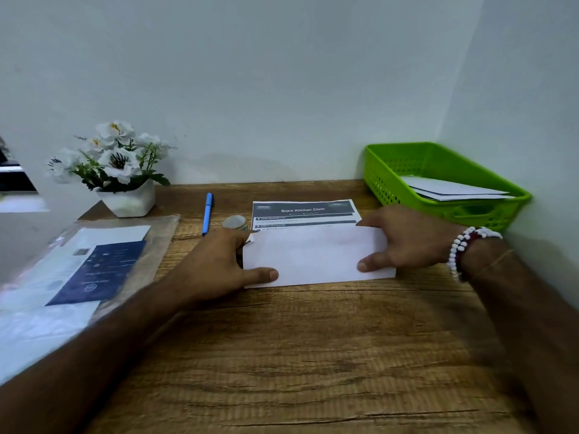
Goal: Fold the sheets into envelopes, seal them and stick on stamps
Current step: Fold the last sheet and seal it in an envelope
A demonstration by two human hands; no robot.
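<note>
A white envelope [316, 256] lies on the wooden table [297, 355], held at both ends. My left hand [219, 261] grips its left end, thumb on top near the front edge. My right hand [404, 242] grips its right end, thumb on the face and fingers behind the far edge. A printed sheet [302, 211] headed "Store Kitchen Cloth" lies just behind the envelope, partly covered by it. A small roll of tape [234, 221] sits by the sheet's left side, next to a scrap that may be a stamp, mostly hidden by my left hand.
A blue pen [207, 213] lies left of the roll. A green basket [438, 164] with white envelopes stands at the back right corner. A white flower pot [125, 198] stands back left. A plastic sleeve [94, 261] with a dark blue sheet lies at the left.
</note>
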